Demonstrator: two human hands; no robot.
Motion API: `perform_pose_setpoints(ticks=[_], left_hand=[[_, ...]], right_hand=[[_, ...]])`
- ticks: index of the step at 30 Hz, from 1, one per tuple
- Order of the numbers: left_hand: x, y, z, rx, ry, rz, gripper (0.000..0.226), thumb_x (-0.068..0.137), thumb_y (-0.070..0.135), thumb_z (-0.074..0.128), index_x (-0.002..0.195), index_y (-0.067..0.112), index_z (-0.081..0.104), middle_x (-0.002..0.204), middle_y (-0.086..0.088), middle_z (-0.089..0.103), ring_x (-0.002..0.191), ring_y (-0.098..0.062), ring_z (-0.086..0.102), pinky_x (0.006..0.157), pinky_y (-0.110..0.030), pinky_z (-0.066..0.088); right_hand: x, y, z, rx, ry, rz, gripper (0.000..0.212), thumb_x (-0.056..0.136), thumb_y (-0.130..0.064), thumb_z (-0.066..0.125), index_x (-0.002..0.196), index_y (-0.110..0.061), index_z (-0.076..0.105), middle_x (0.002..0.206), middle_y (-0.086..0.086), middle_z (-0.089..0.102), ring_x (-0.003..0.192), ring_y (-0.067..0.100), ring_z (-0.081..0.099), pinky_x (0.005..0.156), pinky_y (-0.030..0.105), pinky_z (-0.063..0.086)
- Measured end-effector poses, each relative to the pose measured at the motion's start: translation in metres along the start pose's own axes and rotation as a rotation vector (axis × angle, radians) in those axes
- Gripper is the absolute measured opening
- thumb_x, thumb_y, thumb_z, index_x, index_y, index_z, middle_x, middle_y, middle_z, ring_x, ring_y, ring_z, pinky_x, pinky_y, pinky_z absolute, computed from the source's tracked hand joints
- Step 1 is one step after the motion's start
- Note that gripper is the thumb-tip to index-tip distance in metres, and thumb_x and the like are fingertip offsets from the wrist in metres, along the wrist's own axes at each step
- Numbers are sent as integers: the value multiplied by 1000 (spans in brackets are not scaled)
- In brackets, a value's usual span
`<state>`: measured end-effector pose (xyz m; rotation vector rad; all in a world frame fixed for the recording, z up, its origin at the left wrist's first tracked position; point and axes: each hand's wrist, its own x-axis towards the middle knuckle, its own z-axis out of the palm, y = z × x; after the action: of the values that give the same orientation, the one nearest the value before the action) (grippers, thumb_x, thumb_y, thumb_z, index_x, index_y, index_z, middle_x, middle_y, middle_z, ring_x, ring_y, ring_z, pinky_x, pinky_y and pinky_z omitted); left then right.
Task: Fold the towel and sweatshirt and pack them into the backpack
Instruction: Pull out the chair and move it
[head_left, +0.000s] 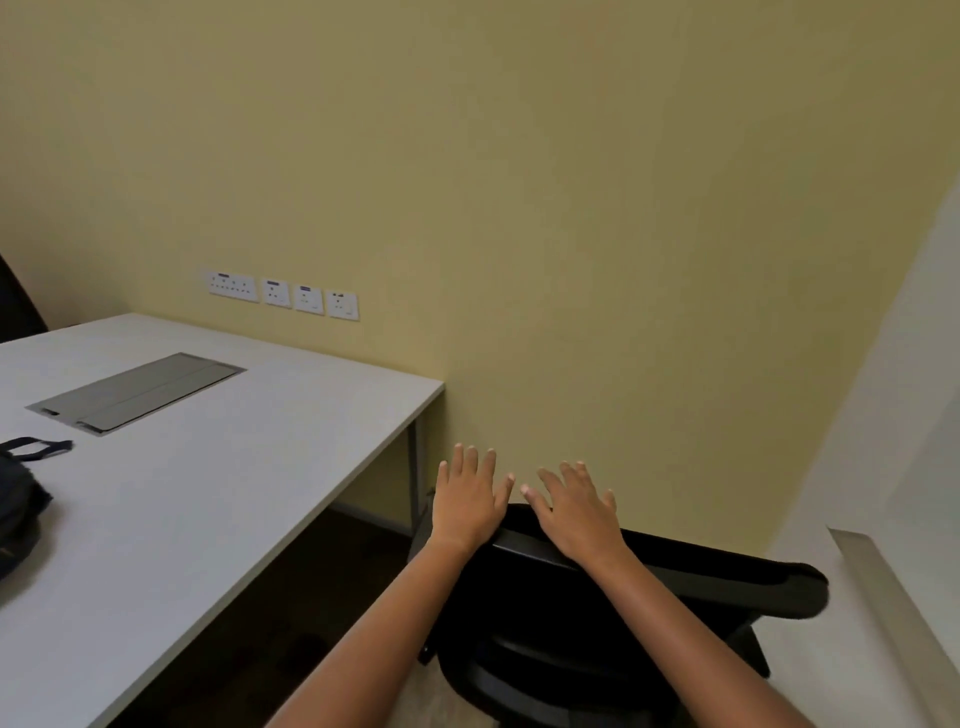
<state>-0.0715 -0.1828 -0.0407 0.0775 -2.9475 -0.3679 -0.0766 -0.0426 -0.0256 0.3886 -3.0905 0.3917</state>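
Dark backpack (15, 504): lies on the table at the far left edge of view, partly cut off by the frame, its carry loop stretched toward the wall.
Grey table (208, 493): runs from the left foreground back to the wall; a closed metal cable hatch (137, 392) sits flush in its top, just beyond the backpack.
Sockets (283, 295): four white plates in a row on the yellow wall (571, 208), above the table's far edge.
Left hand (467, 501): palm down, fingers straight and spread, grasping nothing, at the left end of the chair's top edge, right of the table corner.
Right hand (576, 512): just beside the left, thumbs almost meeting; fingers likewise released and fanned, palm laid over the chair's top edge.
Black chair (675, 566): backrest turned toward the person, standing near the wall, right of the table.
Pale ledge (883, 597): edges the far right, beside the chair.
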Motion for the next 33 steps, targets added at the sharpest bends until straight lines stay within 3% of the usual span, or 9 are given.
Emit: perform_pose_setpoints(ticks=[6, 8, 10, 14, 19, 22, 26, 30, 33], left_hand=[[13, 32, 11, 12, -261, 50, 59, 98, 51, 17, 142, 18, 38, 150, -11, 35, 145, -26, 15, 115, -44, 16], [15, 33, 11, 58, -336, 39, 65, 97, 55, 14, 127, 16, 56, 133, -13, 54, 130, -28, 43, 100, -39, 35], [15, 31, 10, 95, -378, 27, 73, 95, 59, 12, 110, 12, 65, 106, -9, 65, 104, -26, 60, 80, -33, 40], [13, 26, 12, 125, -376, 17, 74, 91, 66, 15, 78, 11, 63, 71, -1, 55, 80, -22, 57, 77, -32, 43], [6, 20, 17, 120, -369, 42, 69, 89, 69, 16, 60, 15, 48, 62, 1, 49, 73, -21, 56, 79, -31, 48], [-5, 16, 15, 121, -348, 68, 68, 89, 69, 17, 55, 16, 43, 58, 1, 45, 67, -19, 52, 74, -28, 45], [-26, 10, 8, 120, -321, 94, 68, 89, 68, 18, 52, 15, 39, 56, 1, 43, 65, -19, 50, 76, -29, 45], [-53, -6, 1, 133, -305, 99, 68, 89, 69, 18, 51, 15, 38, 56, 0, 43, 62, -20, 49, 76, -32, 47], [-78, -23, -3, 128, -298, 84, 70, 87, 71, 18, 52, 15, 41, 57, 0, 45, 65, -22, 52, 79, -35, 50]], right_hand=[[-14, 61, -10, 63, -51, 155, 59, 96, -56, 20, 137, -21, 43, 148, 3, 36, 143, 23, 18, 110, 55, 19], [-19, 78, -15, 52, -54, 193, 60, 95, -57, 18, 132, -22, 51, 142, 4, 45, 138, 24, 27, 109, 55, 21], [-26, 95, -20, 28, -81, 246, 66, 94, -60, 15, 126, -20, 56, 134, 5, 52, 131, 26, 38, 108, 54, 22], [-42, 113, -26, -53, -117, 282, 76, 90, -66, 7, 79, -16, 63, 86, 2, 63, 95, 23, 58, 110, 50, 22], [-62, 112, -20, -78, 47, 174, 65, 89, -67, 15, 51, -18, 36, 54, -5, 41, 54, 11, 40, 102, 45, 33], [-76, 107, -18, -77, 119, 124, 64, 82, -76, 11, 48, -23, 25, 49, -8, 32, 48, 6, 30, 96, 41, 39], [-96, 95, -17, -81, 177, 89, 73, 64, -80, -3, 48, -18, 32, 46, -7, 35, 46, 8, 34, 81, 33, 41], [-121, 80, -10, -38, 277, 38, 85, 65, -79, -2, 55, -12, 50, 46, -4, 38, 43, 12, 35, 53, 22, 24], [-143, 64, -4, -32, 375, 4, 89, 70, -77, 2, 58, -10, 60, 45, -1, 43, 42, 15, 37, 44, 23, 18]])
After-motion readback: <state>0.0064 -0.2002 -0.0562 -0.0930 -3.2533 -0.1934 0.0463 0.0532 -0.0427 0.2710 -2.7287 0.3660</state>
